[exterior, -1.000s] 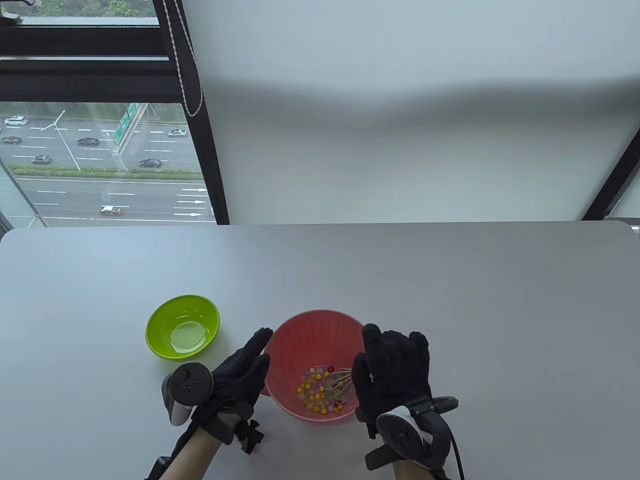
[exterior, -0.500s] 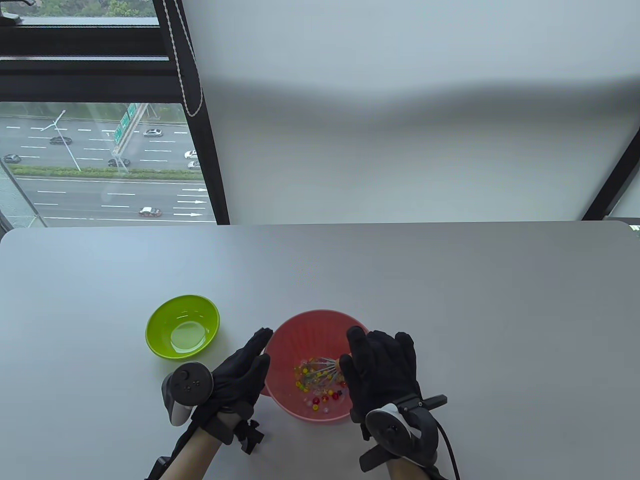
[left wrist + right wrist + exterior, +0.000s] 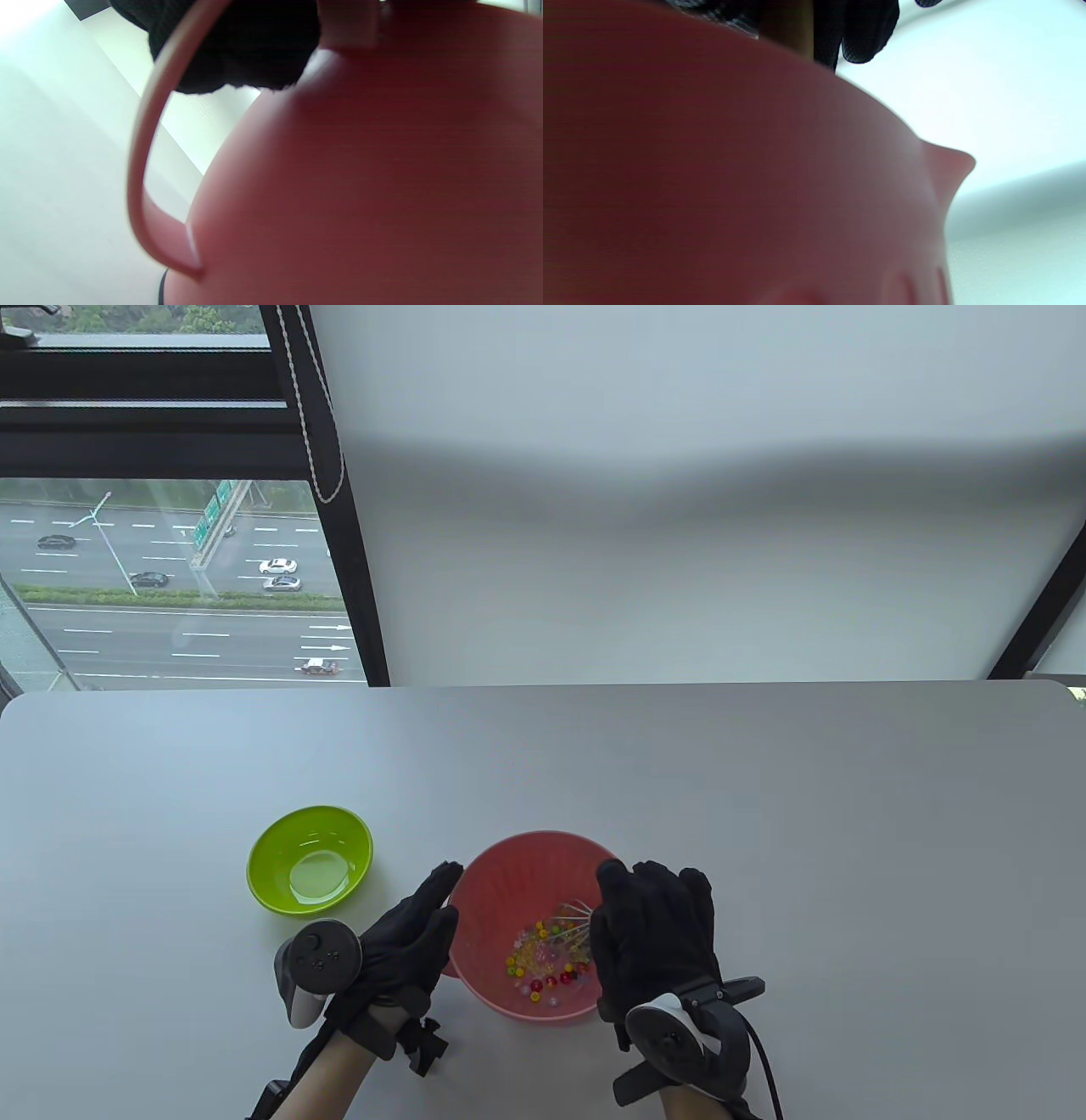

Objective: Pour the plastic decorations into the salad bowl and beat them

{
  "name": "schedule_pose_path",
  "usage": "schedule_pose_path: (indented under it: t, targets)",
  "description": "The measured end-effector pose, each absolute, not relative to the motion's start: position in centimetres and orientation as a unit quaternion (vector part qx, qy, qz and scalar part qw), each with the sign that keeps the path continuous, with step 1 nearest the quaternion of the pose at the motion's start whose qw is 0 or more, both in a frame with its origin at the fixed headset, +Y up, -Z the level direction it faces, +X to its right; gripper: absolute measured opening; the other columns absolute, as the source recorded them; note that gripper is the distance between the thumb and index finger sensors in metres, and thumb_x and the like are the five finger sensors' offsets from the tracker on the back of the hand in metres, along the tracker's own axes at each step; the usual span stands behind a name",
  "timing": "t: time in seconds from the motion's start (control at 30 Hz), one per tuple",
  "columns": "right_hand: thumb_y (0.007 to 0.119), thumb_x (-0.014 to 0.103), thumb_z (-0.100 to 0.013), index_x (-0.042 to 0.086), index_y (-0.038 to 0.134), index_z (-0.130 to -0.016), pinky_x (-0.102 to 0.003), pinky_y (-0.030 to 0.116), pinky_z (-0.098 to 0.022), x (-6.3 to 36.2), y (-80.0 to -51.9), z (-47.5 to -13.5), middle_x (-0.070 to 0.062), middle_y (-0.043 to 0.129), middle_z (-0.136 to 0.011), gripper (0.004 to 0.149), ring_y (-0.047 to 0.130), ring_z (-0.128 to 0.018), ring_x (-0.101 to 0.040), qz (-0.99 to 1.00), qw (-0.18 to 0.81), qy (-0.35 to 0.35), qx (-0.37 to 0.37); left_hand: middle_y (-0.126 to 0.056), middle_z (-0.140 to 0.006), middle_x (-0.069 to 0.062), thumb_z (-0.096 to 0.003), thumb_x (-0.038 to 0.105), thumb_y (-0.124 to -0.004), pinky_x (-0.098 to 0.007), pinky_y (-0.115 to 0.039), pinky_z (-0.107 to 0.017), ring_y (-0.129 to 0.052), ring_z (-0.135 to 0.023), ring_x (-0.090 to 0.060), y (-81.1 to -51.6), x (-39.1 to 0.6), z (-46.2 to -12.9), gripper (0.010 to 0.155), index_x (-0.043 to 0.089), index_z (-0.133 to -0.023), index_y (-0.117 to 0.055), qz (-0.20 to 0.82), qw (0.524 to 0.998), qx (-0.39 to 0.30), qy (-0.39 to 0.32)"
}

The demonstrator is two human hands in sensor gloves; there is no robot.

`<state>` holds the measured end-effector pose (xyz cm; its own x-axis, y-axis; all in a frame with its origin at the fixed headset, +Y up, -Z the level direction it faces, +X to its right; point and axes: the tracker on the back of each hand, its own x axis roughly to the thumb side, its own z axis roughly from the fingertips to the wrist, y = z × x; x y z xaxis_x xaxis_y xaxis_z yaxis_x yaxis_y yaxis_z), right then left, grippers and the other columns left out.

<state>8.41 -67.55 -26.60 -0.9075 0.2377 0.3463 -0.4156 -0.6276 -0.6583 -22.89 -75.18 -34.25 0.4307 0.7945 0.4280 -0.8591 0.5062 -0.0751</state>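
- A pink salad bowl (image 3: 517, 891) is seen on the grey desk (image 3: 764, 814), near its front edge and between the two gloved hands.
- The plastic decorations (image 3: 543, 960), small beads in yellow, red and orange, are gathered on the bowl's floor.
- The wire head of a whisk (image 3: 570, 923) is set among the beads; its handle is hidden under the right hand (image 3: 653, 937).
- The right hand is held over the bowl's right rim, fingers curled downward; its grip is taken up by the whisk, though the contact itself is covered by the glove.
- The left hand (image 3: 407, 946) is laid flat against the bowl's left outer wall, fingers straight, so its grip is wide and nothing is enclosed.
- In the left wrist view the bowl's wall and a thin loop handle (image 3: 144, 169) fill the frame, blurred, with gloved fingertips (image 3: 246, 51) above.
- In the right wrist view a pouring lip (image 3: 950, 165) is shown on the bowl's rim.
- A green bowl (image 3: 310, 858) is seen well apart on the left, upright.
- Behind the desk a window (image 3: 170, 577) onto a road and a pale blind (image 3: 679, 517) are visible.
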Motion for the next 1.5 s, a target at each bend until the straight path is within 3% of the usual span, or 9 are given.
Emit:
schedule_pose_path:
  t: [0.43,0.73,1.0,1.5]
  targets:
    - [0.061,0.061,-0.061,0.036,0.04,-0.112,-0.052,0.043,-0.079,8.6,-67.6,-26.6,0.014,0.085,-0.069,0.061,0.077,-0.081,-0.021,0.893,0.196,-0.392,0.106,-0.093,-0.052,0.002,-0.0557,0.067,-0.054,-0.058,-0.054,-0.075,-0.09,-0.061,-0.031,-75.2,-22.9,-34.2,0.07,0.024,-0.11,-0.056,0.491,0.842,0.077,-0.209]
    - [0.071,0.06,-0.057,0.04,0.04,-0.112,-0.052,0.045,-0.079,7.4,-67.7,-26.4,0.015,0.085,-0.082,0.066,0.075,-0.091,-0.019,0.894,0.17,-0.395,0.128,-0.093,-0.052,0.002,-0.0556,0.067,-0.054,-0.059,-0.055,-0.075,-0.09,-0.061,-0.031,-75.2,-22.9,-34.2,0.07,0.025,-0.11,-0.056,0.491,0.842,0.078,-0.209]
    - [0.064,0.05,-0.061,0.039,0.03,-0.114,-0.053,0.043,-0.08,7.5,-68.0,-26.9,0.007,0.076,-0.102,0.064,0.069,-0.099,-0.025,0.901,0.191,-0.368,0.127,-0.093,-0.052,0.002,-0.0556,0.067,-0.054,-0.059,-0.054,-0.075,-0.09,-0.061,-0.031,-75.2,-22.9,-34.2,0.07,0.024,-0.11,-0.056,0.491,0.842,0.078,-0.209]
    - [0.057,0.05,-0.062,0.041,0.03,-0.113,-0.053,0.037,-0.08,8.0,-67.7,-26.6,0.011,0.072,-0.099,0.059,0.062,-0.1,-0.025,0.896,0.183,-0.386,0.118,-0.093,-0.052,0.002,-0.0556,0.067,-0.054,-0.059,-0.055,-0.075,-0.09,-0.061,-0.031,-75.2,-22.9,-34.2,0.07,0.024,-0.11,-0.056,0.491,0.842,0.078,-0.209]
